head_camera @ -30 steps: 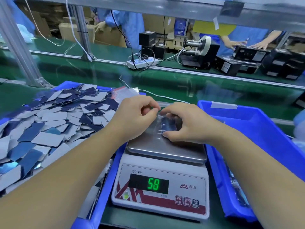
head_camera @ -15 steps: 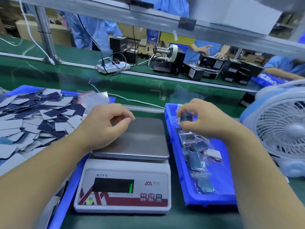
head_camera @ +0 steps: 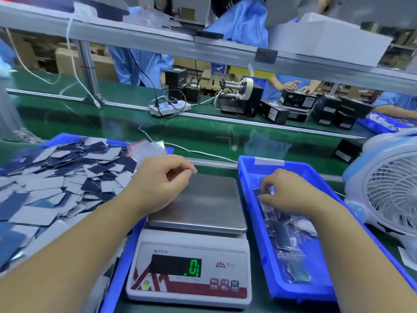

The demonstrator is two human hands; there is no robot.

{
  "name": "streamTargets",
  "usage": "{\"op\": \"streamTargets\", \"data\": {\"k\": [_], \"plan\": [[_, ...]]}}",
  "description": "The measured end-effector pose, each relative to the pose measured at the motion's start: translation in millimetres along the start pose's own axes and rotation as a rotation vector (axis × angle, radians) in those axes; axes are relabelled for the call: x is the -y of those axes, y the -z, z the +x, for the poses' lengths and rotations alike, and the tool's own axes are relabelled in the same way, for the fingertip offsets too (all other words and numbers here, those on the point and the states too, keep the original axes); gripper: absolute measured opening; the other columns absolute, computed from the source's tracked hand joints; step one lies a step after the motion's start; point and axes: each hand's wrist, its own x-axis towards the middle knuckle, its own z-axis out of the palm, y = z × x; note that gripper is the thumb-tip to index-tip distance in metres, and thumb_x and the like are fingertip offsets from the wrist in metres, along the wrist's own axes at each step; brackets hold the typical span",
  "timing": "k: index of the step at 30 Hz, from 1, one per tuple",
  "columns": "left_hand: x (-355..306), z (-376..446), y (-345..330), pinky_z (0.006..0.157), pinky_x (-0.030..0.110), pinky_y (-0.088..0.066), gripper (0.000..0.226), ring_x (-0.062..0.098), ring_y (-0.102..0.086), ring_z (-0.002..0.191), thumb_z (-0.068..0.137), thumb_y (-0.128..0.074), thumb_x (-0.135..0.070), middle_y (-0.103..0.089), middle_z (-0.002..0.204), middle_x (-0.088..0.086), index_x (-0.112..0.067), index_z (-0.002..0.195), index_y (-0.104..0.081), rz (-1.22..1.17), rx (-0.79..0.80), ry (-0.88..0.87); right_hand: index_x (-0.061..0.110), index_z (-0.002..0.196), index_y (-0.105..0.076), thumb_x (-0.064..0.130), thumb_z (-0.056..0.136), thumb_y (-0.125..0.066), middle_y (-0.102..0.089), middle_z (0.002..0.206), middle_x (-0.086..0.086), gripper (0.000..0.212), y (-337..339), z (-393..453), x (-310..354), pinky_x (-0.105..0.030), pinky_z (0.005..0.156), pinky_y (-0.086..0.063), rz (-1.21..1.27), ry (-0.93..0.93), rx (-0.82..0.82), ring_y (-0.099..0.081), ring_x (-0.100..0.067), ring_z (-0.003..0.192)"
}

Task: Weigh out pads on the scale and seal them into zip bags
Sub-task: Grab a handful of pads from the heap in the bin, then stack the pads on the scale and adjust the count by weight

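Observation:
The scale [head_camera: 194, 251] stands in front of me, its steel plate [head_camera: 203, 204] bare and its green display showing a reading near zero. My left hand [head_camera: 161, 180] hovers over the plate's left edge with fingers loosely curled, holding nothing. My right hand [head_camera: 287, 192] is down inside the blue bin [head_camera: 277, 283], pinching a filled zip bag [head_camera: 268, 190] between thumb and fingers. Several other filled bags [head_camera: 286, 242] lie in that bin. A heap of grey and dark blue pads [head_camera: 56, 184] fills the blue tray [head_camera: 117, 274] on the left, with empty zip bags [head_camera: 146, 146] at its far corner.
A white and blue fan [head_camera: 390, 188] stands close to the right of the bin. Beyond runs a green conveyor [head_camera: 203, 132] with a power strip [head_camera: 169, 108], a tape dispenser [head_camera: 241, 96] and black boxes [head_camera: 327, 107]. Other workers' hands are at the far side.
The bag left the scale: my right hand carried it to the blue bin and lowered it among the other bags. The display dropped from 58 to near zero. My left hand stayed by the plate.

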Motion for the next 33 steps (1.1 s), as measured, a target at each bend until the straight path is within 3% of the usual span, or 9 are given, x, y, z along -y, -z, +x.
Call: {"op": "streamTargets", "data": {"k": [7,10,13,16,20,22,25,28,33], "plan": [[-6,17,26,0.053,0.010,-0.035,0.020,0.002,-0.041,0.050,0.094,-0.060,-0.015,-0.049,0.052,-0.017,-0.022,0.080,-0.073,-0.080,-0.123,0.226,0.031,0.096,-0.064,0.041,0.090,-0.061,-0.050,0.096,0.009,0.013,12,24,103,-0.034,0.082,-0.044,0.008,0.442,-0.123,-0.048,-0.016,0.095],[-1,27,56,0.051,0.015,-0.038,0.018,0.003,-0.049,0.053,0.092,-0.058,-0.033,-0.058,0.061,-0.010,-0.028,0.081,-0.071,0.047,0.066,0.361,0.023,0.095,-0.068,0.027,0.091,-0.061,-0.057,0.094,0.003,0.009,-2,32,134,-0.038,0.086,-0.045,0.080,0.597,-0.202,-0.050,-0.019,0.096],[17,22,91,0.062,0.021,-0.042,0.009,0.004,-0.057,0.070,0.091,-0.061,-0.036,-0.061,0.077,-0.015,-0.039,0.085,-0.067,0.402,0.374,0.491,0.018,0.085,-0.070,0.014,0.087,-0.066,-0.062,0.083,0.005,0.007,-22,33,139,-0.033,0.077,-0.044,0.197,0.685,-0.272,-0.053,-0.017,0.086],[40,9,118,0.067,0.025,-0.044,0.013,0.008,-0.057,0.081,0.089,-0.064,-0.028,-0.059,0.091,-0.014,-0.034,0.099,-0.069,0.696,0.469,0.576,0.026,0.077,-0.069,0.008,0.083,-0.071,-0.064,0.075,0.012,0.019,-28,36,130,-0.022,0.068,-0.042,0.375,0.617,-0.323,-0.055,-0.008,0.075],[59,4,127,0.069,0.031,-0.046,0.020,0.025,-0.053,0.074,0.083,-0.072,-0.037,-0.064,0.089,0.008,-0.019,0.086,-0.065,0.746,0.436,0.699,0.033,0.071,-0.065,0.009,0.083,-0.071,-0.065,0.076,0.015,0.027,-26,39,132,-0.014,0.064,-0.043,0.536,0.539,-0.367,-0.057,-0.006,0.074],[62,4,120,0.072,0.032,-0.050,0.033,0.026,-0.058,0.075,0.078,-0.075,-0.045,-0.068,0.093,0.009,-0.017,0.096,-0.066,0.748,0.449,0.695,0.033,0.072,-0.066,0.009,0.084,-0.071,-0.065,0.072,0.013,0.027,-29,38,134,-0.015,0.063,-0.043,0.553,0.539,-0.346,-0.058,-0.006,0.072],[61,5,107,0.084,0.042,-0.057,0.066,0.023,-0.067,0.092,0.067,-0.076,-0.062,-0.060,0.113,-0.003,-0.034,0.123,-0.056,0.665,0.521,0.698,0.035,0.072,-0.066,0.013,0.085,-0.070,-0.066,0.078,0.017,0.025,-29,34,133,-0.013,0.064,-0.043,0.576,0.549,-0.311,-0.059,-0.005,0.073],[61,9,98,0.091,0.046,-0.052,0.087,0.020,-0.053,0.106,0.060,-0.075,-0.073,-0.039,0.123,-0.006,-0.045,0.136,-0.042,0.707,0.621,0.664,0.035,0.071,-0.066,0.014,0.085,-0.070,-0.066,0.078,0.019,0.026,-26,33,131,-0.011,0.062,-0.042,0.585,0.553,-0.328,-0.059,-0.005,0.072],[58,7,89,0.091,0.048,-0.048,0.063,0.019,-0.036,0.105,0.064,-0.078,-0.069,-0.035,0.116,-0.003,-0.035,0.109,-0.050,0.867,0.733,0.639,0.036,0.071,-0.066,0.016,0.085,-0.069,-0.066,0.077,0.019,0.025,-22,32,129,-0.009,0.062,-0.042,0.583,0.547,-0.339,-0.059,-0.004,0.072]]}}
